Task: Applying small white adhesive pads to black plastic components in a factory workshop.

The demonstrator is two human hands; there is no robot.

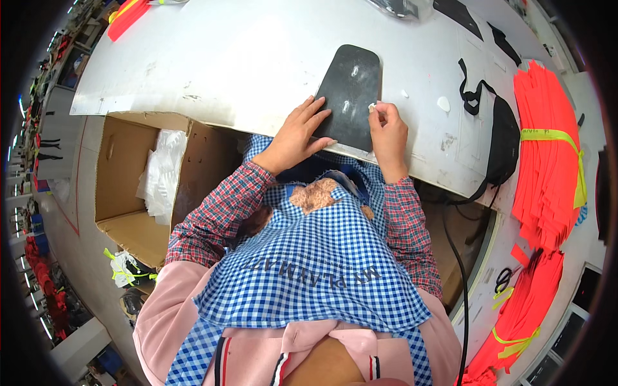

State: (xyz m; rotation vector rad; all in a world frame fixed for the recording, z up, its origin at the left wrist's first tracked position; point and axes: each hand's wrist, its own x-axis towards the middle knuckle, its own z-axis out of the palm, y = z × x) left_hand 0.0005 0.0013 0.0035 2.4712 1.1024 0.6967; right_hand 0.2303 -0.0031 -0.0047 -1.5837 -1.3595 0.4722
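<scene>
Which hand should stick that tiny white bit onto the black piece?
Probably the right hand: it already pinches the small white bit at the black panel's right edge. The left hand lies flat on the panel, holding it steady.

Both forearms reach forward from the body in red plaid sleeves, elbows bent and held out to the sides. The left hand (299, 132) lies palm down, fingers spread and stretched ahead, thumb angled toward the middle. The right hand (388, 130) is raised on its edge, wrist straight, fingers curled inward, with the thumb and forefinger pinched together at the tips. The two hands sit near each other, not touching
</scene>
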